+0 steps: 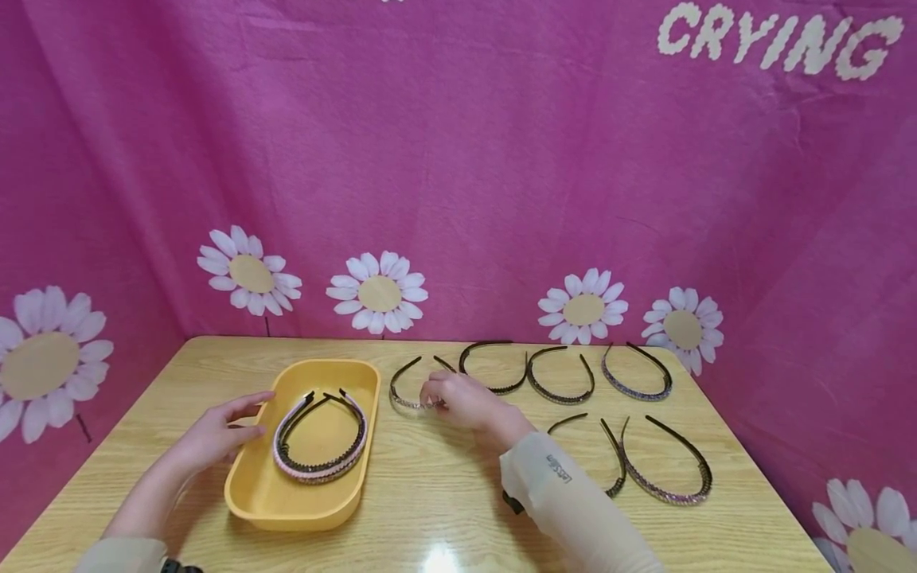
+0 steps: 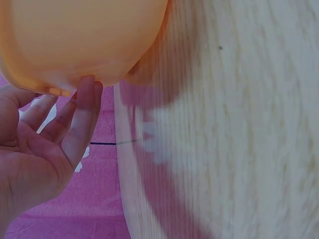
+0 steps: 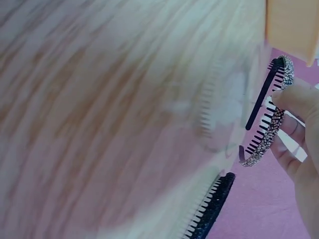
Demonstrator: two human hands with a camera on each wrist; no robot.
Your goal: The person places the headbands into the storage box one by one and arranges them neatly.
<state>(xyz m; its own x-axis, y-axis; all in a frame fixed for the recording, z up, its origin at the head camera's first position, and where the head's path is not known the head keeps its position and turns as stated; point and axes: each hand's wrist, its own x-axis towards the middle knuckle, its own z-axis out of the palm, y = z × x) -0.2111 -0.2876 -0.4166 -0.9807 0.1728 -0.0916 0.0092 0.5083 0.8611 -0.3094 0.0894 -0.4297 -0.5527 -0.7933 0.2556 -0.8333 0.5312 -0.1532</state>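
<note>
My right hand (image 1: 469, 400) pinches a headband (image 1: 408, 404) studded with small glittering stones, right of the yellow basin. In the right wrist view, thumb and fingers hold the band's stone-covered side, and its comb teeth show on the inner edge. At the left, my left hand (image 1: 211, 436) touches the side of the yellow basin (image 1: 247, 519) with fairly straight fingers. The left wrist view shows those fingertips (image 2: 87, 82) against its outer wall. Inside the basin lie several headbands (image 1: 315, 475), a pink one and dark ones among them, nested together.
Along the back right lie dark headbands (image 1: 562, 398) and a blue-stoned headband (image 1: 637, 394). Nearer the front right is a purple-stoned headband (image 1: 673, 497); beside it, another dark headband (image 1: 612, 438) is partly covered by my right sleeve. A pink cloth (image 1: 466, 175) hangs behind the wooden table (image 1: 423, 509).
</note>
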